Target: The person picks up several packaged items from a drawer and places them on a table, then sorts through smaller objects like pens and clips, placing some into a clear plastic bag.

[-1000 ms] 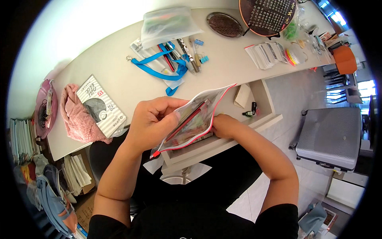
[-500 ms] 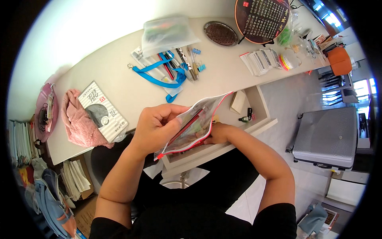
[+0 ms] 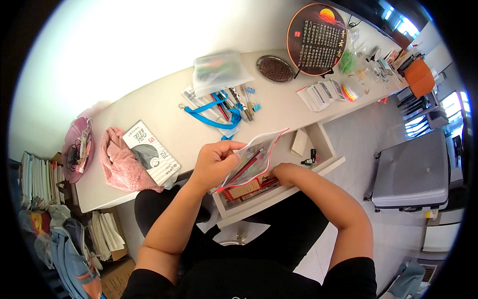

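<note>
A clear zip pouch with red pens inside is held up over the open drawer, pinched at its edge by the left hand. The right hand lies behind the pouch, down in the drawer, so the state of its fingers cannot be told.

The clear zip pouch hides the right hand's fingers and part of the open drawer, while the items inside the frosted bag on the surface blur together.
</note>
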The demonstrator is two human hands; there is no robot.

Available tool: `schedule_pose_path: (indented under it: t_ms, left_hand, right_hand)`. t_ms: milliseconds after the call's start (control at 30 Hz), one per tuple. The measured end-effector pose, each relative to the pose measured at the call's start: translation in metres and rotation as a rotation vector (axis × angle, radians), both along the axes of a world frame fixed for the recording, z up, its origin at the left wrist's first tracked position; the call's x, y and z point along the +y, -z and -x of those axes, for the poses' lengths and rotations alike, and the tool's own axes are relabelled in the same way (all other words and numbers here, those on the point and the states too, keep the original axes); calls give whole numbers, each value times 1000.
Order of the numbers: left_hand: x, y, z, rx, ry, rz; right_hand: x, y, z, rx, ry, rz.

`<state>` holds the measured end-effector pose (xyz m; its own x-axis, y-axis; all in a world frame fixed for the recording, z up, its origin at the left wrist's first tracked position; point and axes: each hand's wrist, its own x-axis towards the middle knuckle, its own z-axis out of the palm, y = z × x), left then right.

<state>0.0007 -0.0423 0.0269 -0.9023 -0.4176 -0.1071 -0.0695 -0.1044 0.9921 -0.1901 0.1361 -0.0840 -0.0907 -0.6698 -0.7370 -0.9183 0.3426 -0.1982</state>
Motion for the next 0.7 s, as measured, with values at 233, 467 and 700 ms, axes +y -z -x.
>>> schedule_pose_path:
  t_ms: [233,467,700]
  left_hand:
    - [9,0,1,46,42,47]
    - [11,1,0,46,55,74]
    - [10,1,-4,78,60,49]
  right_hand:
    - [56,-81,29,419,28,338]
    - [99,-183,35,177,523,925]
    - [40,-218,-17,615,13,1077]
